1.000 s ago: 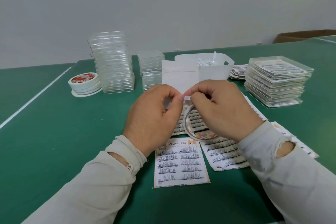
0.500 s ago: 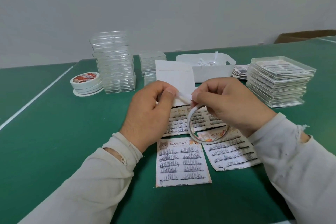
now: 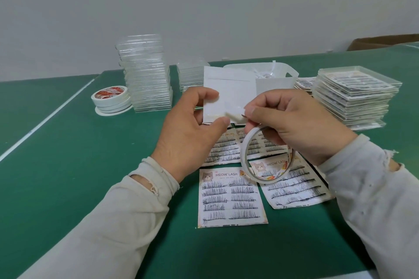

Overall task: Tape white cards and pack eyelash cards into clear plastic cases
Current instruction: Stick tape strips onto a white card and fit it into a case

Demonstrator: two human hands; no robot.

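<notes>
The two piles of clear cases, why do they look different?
The left stack of cases is see-through and empty; the right stack of cases shows eyelash cards inside. The left stack stands taller and narrower; the right one is lower and wider. Both rest on the green table.

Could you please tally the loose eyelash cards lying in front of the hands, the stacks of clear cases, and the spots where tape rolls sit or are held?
Printed eyelash cards lying flat on the green table: 3
Stacks of clear plastic cases: 3
Tape-roll spots, one thin white ring in the right hand, one pile of white rolls: 2
Total: 8

Packing workshop: green worktable (image 3: 68,165), stacked clear cases (image 3: 147,75).
</notes>
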